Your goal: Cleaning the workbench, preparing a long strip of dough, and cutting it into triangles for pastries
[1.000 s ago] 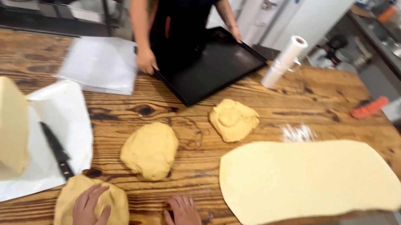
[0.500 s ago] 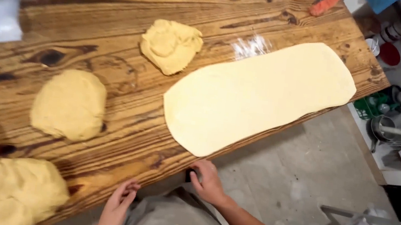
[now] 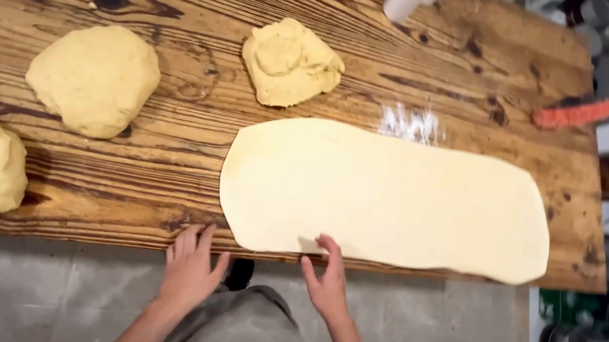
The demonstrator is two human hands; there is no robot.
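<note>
Two bare hands, left hand (image 3: 190, 269) and right hand (image 3: 328, 282): no gloves, rings or watch visible. Forearms bare, no sleeves in view. Grey apron (image 3: 244, 332) over front of body; small white patch at lower edge.

The rolled dough sheet (image 3: 386, 195) was pale yellow; the dough lumps (image 3: 93, 78) a deeper yellow; the counter (image 3: 165, 186) brown, dark-grained and knotted; the scraper (image 3: 575, 114) orange.
</note>
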